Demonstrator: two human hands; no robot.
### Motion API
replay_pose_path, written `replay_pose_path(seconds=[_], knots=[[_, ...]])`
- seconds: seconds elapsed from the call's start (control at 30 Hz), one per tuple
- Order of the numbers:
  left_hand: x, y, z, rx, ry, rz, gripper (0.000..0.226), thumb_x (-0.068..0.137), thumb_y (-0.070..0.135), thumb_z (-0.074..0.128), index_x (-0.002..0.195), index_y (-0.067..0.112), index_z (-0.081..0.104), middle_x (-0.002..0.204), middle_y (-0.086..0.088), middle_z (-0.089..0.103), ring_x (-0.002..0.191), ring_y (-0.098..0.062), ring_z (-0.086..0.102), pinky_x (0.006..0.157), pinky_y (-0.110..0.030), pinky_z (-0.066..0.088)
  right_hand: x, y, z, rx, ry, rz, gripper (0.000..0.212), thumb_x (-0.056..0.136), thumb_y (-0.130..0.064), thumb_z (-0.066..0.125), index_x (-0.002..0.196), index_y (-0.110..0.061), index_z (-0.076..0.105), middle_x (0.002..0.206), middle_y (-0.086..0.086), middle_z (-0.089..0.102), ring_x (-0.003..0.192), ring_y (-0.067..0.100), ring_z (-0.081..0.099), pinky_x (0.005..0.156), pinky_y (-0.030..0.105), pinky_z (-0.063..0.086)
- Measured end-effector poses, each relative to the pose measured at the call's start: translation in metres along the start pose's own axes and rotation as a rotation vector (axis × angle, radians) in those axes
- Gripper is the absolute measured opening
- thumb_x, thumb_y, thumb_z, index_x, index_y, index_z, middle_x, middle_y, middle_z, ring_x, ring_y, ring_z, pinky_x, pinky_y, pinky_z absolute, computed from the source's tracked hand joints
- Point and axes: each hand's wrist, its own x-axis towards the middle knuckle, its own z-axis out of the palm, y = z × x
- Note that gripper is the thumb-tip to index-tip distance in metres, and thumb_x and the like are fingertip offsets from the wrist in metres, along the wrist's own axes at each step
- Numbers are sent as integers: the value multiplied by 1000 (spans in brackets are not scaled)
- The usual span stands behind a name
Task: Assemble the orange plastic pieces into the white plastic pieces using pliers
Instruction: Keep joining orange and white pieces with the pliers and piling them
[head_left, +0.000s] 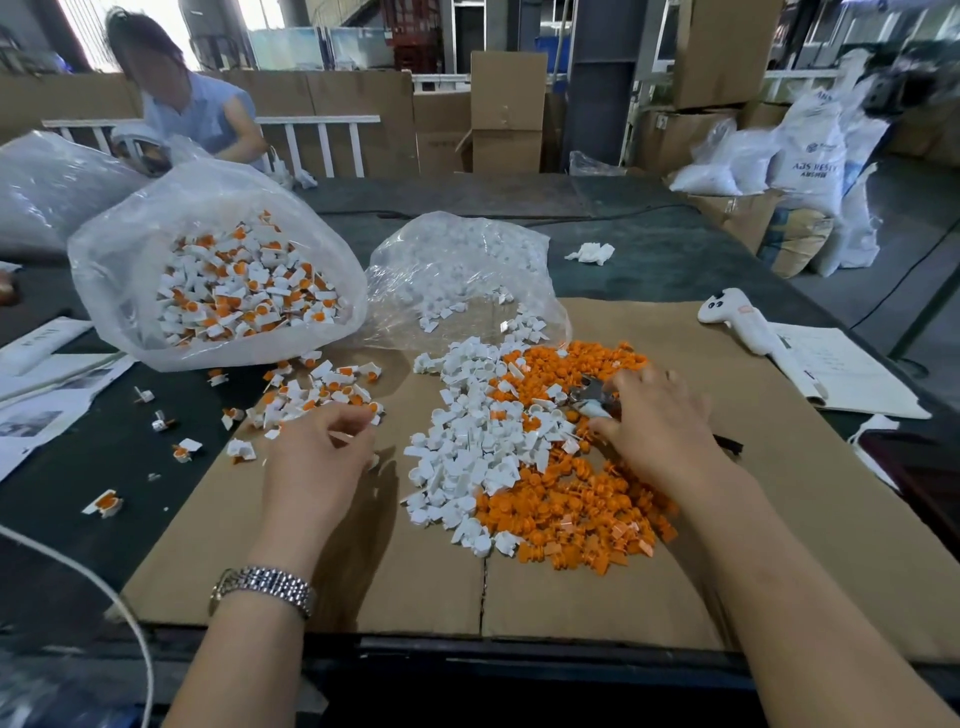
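A heap of loose white plastic pieces (470, 447) lies mid-sheet on the cardboard (363, 571), with a heap of orange plastic pieces (571, 514) against its right side. My right hand (657, 423) is over the orange heap and grips the pliers (592, 395), whose metal jaws point left. My left hand (319, 452) hovers left of the white heap with its fingers curled; what its fingertips hold cannot be made out. Assembled white-and-orange pieces (311, 392) lie scattered beyond my left hand.
A big plastic bag (130, 270) holds many assembled pieces at left. A clear bag (467, 260) of white pieces sits behind the heaps. A white handheld device (737, 322) and papers (852, 374) lie at right. Another person (192, 104) works at the far left.
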Motion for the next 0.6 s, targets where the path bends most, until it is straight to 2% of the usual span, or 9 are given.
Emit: replay_pose_path(seconds=[0.1, 0.17, 0.27, 0.43, 0.6], knots=[[-3, 3, 8, 115, -85, 135, 22, 95, 17, 72, 111, 32, 73, 104, 19, 67, 84, 1, 59, 63, -17, 42, -2, -4, -9, 131, -21, -61, 19, 95, -40, 64, 111, -31, 63, 112, -8, 61, 120, 21, 50, 99, 47, 40], [-3, 6, 17, 169, -124, 201, 25, 95, 16, 73, 117, 27, 73, 117, 11, 67, 85, 0, 58, 68, -19, 46, -6, -8, -11, 173, -45, -93, 9, 95, -37, 65, 103, -33, 66, 102, -12, 62, 112, 18, 53, 99, 47, 39], [-1, 12, 30, 303, -177, 252, 26, 98, 14, 68, 122, 23, 73, 123, 1, 69, 94, -15, 65, 84, -31, 54, -12, -11, -11, 163, -45, -114, 8, 96, -35, 64, 102, -31, 67, 103, -11, 65, 108, 17, 55, 99, 46, 39], [2, 18, 37, 375, -176, 241, 21, 101, 13, 61, 114, 22, 75, 111, -6, 72, 94, -21, 65, 75, -29, 51, -19, -11, -13, 200, -117, -151, 7, 96, -27, 67, 102, -27, 70, 105, -9, 68, 104, 15, 61, 98, 50, 47], [3, 20, 38, 251, -112, 220, 22, 101, 17, 61, 120, 16, 71, 113, -4, 68, 90, -15, 59, 73, -26, 47, -22, -11, -13, 218, -193, -182, 16, 86, -35, 78, 95, -23, 73, 98, -8, 69, 95, 12, 64, 86, 39, 55]])
